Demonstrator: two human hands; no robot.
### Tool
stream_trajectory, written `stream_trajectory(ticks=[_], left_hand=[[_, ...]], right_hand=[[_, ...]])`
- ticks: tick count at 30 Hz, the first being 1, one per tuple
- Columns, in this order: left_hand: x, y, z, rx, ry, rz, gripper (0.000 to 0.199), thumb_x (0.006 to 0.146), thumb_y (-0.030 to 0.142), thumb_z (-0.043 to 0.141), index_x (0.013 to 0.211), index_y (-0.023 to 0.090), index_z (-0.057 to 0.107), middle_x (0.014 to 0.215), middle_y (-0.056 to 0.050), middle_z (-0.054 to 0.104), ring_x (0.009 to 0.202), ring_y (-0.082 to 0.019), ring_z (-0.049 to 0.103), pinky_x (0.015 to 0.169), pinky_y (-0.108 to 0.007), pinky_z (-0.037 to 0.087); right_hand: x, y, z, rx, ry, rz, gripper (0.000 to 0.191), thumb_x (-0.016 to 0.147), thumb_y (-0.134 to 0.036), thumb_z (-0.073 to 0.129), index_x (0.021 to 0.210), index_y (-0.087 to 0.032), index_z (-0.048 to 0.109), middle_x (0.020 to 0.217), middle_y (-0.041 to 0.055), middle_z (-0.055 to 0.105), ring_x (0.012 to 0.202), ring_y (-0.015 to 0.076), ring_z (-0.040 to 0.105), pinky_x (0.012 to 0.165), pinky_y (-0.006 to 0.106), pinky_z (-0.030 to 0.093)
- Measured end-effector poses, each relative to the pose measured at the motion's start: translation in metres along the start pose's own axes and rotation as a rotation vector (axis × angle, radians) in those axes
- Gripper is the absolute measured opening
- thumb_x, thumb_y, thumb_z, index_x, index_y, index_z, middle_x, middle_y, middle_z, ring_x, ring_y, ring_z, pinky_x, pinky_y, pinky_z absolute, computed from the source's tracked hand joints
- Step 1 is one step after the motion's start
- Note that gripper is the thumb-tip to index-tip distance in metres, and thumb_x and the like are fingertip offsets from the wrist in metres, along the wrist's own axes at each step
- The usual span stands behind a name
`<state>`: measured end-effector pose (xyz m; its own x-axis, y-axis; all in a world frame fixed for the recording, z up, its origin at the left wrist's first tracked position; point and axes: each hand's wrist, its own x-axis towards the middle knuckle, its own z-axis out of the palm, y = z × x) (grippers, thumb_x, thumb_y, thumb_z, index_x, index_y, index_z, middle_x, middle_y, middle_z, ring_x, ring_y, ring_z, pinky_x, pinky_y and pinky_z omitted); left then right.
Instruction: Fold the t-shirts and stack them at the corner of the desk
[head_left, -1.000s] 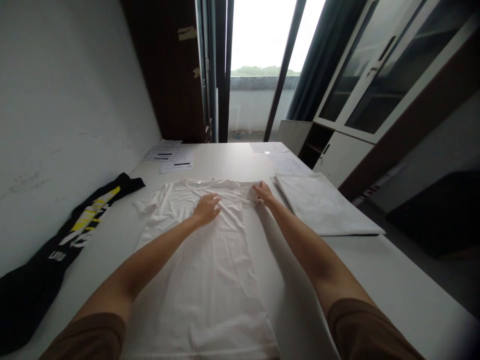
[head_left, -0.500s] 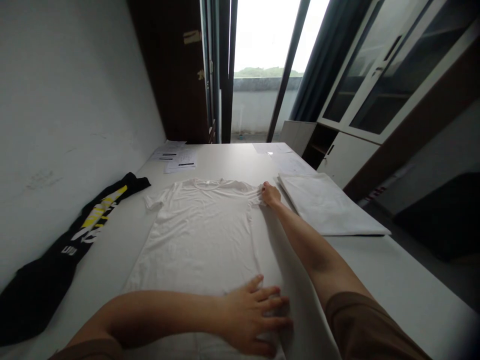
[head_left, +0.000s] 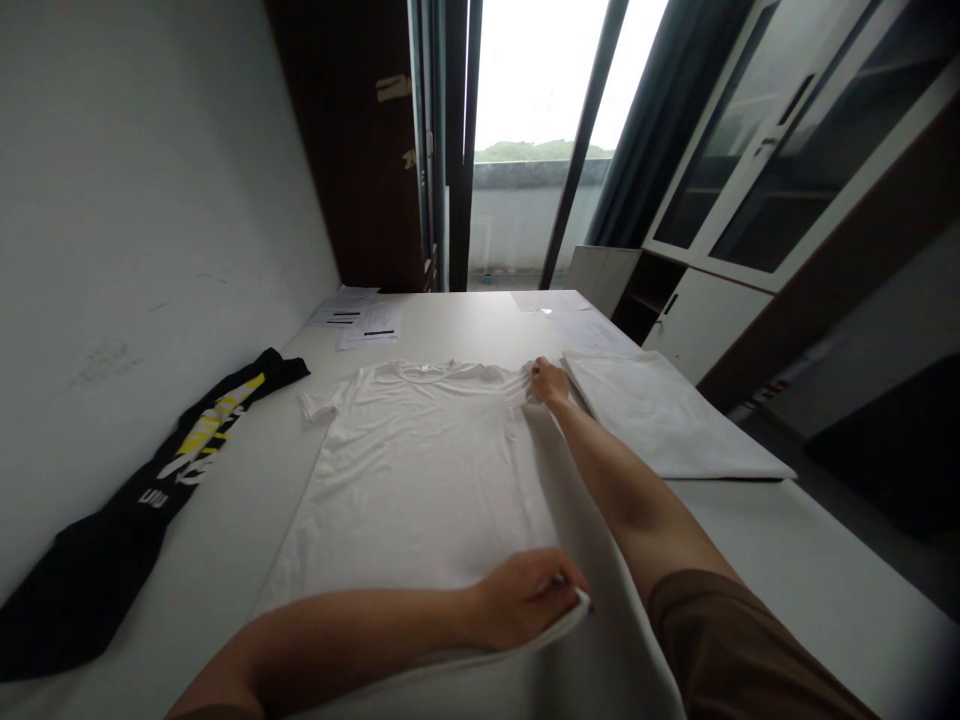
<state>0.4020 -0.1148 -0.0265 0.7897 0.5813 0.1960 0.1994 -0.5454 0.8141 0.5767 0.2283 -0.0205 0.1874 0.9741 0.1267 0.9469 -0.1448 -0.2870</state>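
A white T-shirt (head_left: 420, 480) lies spread on the white table, its collar toward the window. My left hand (head_left: 529, 597) reaches across the lower part of the shirt and is closed on the edge near its hem, which is lifted a little off the table. At the far right, my right hand (head_left: 550, 381) pinches the shirt's right sleeve. The left sleeve lies flat and untouched. My left forearm covers part of the shirt's lower end.
A black garment with a yellow and white print (head_left: 180, 470) lies along the wall on the left. Folded white cloth (head_left: 667, 415) rests at the right of the table (head_left: 465, 320). Papers (head_left: 367, 325) lie at the far left, with a glass-door cabinet (head_left: 780, 150) beyond on the right.
My left hand has gone from spread flat over the shirt's lower right edge to closed on that edge, raising it slightly. My right hand stays at the sleeve.
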Motion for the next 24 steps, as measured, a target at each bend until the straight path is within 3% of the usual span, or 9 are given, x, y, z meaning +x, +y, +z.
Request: stream_trajectory(ticks=[2,6,11,14,17,20,24], left_hand=[[0.006,0.0,-0.002,-0.015,0.026,-0.012,0.022,0.103,0.018,0.041,0.115,0.019,0.059,0.117,-0.01,0.07,0.111,-0.018,0.066,0.1,-0.034,0.051],[-0.001,0.003,-0.004,0.191,-0.179,0.219,0.018,0.096,0.022,0.056,0.112,0.021,0.063,0.128,-0.008,0.067,0.129,-0.023,0.057,0.118,-0.041,0.036],[-0.018,0.017,-0.018,0.472,-0.209,0.253,0.044,0.097,0.047,0.057,0.134,0.022,0.059,0.148,-0.01,0.053,0.142,-0.03,0.044,0.122,-0.052,0.027],[-0.024,0.023,-0.017,0.571,-0.298,0.364,0.05,0.093,0.052,0.061,0.131,0.021,0.063,0.146,-0.011,0.054,0.139,-0.032,0.045,0.12,-0.051,0.031],[-0.026,0.023,-0.007,0.591,-0.314,0.445,0.042,0.096,0.048,0.059,0.126,0.021,0.068,0.14,-0.01,0.058,0.131,-0.029,0.052,0.114,-0.042,0.038],[-0.025,0.017,0.004,0.609,-0.274,0.421,0.032,0.1,0.043,0.056,0.12,0.024,0.072,0.137,-0.007,0.059,0.126,-0.026,0.054,0.105,-0.037,0.043],[-0.026,0.006,0.01,0.58,-0.271,0.364,0.035,0.095,0.05,0.065,0.121,0.027,0.071,0.133,-0.007,0.061,0.126,-0.028,0.053,0.099,-0.039,0.044]], right_hand=[[0.004,0.004,-0.001,0.007,0.004,0.011,0.036,0.104,-0.026,0.041,0.13,-0.017,0.064,0.117,0.0187,0.072,0.105,0.0273,0.069,0.082,0.031,0.048],[0.001,0.014,0.005,-0.011,-0.037,0.015,0.036,0.102,-0.02,0.043,0.13,-0.014,0.064,0.116,0.0196,0.071,0.103,0.0293,0.068,0.082,0.033,0.048],[-0.008,0.005,0.017,-0.035,0.178,-0.091,0.037,0.1,-0.021,0.048,0.135,-0.016,0.06,0.132,0.0212,0.059,0.12,0.0321,0.056,0.098,0.041,0.045],[-0.012,-0.017,0.024,-0.019,0.188,-0.255,0.034,0.099,-0.025,0.052,0.131,-0.019,0.063,0.131,0.0184,0.058,0.124,0.0326,0.051,0.103,0.044,0.042],[-0.018,-0.049,0.035,0.048,0.098,-0.417,0.033,0.099,-0.026,0.051,0.13,-0.021,0.064,0.13,0.0152,0.058,0.121,0.0289,0.053,0.102,0.039,0.044],[-0.025,-0.085,0.053,0.102,0.033,-0.518,0.036,0.101,-0.028,0.048,0.133,-0.022,0.062,0.133,0.0133,0.059,0.122,0.0263,0.054,0.104,0.035,0.044],[-0.025,-0.123,0.078,0.069,-0.019,-0.553,0.041,0.102,-0.038,0.046,0.138,-0.023,0.061,0.14,0.0127,0.058,0.133,0.029,0.047,0.113,0.042,0.037]])
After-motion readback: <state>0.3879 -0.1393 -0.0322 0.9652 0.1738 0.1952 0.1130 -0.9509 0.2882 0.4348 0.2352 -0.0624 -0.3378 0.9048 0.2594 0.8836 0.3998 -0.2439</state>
